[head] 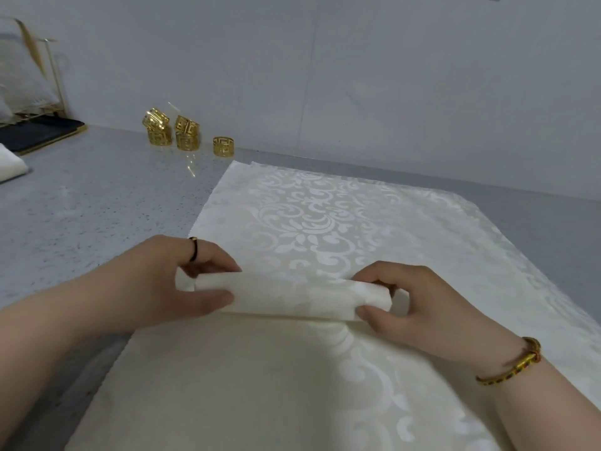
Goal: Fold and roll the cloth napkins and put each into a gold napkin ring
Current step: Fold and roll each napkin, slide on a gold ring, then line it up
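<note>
While my left hand (pixel 182 281) and right hand (pixel 416 307) each pinch one end of the roll (pixel 292 297) in the napkin (pixel 325 216) spread on the desk (pixel 81 206), I reckon uneven pushing could skew or loosen it, leaving it too fat for the gold napkin rings (pixel 186 135) by the wall (pixel 390 76).

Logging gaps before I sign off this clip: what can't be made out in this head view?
Head view only:
- Napkin roll: both ends covered by the left hand and right hand gripping it; whether it is separate from the spread cloth is unclear.
- Folded white cloth: cut by left edge.
- Rack: blurred, cut by left edge.
- Gold napkin rings: stacked; any behind are hidden.
- Spread cloth: near end cut by bottom edge.
</note>
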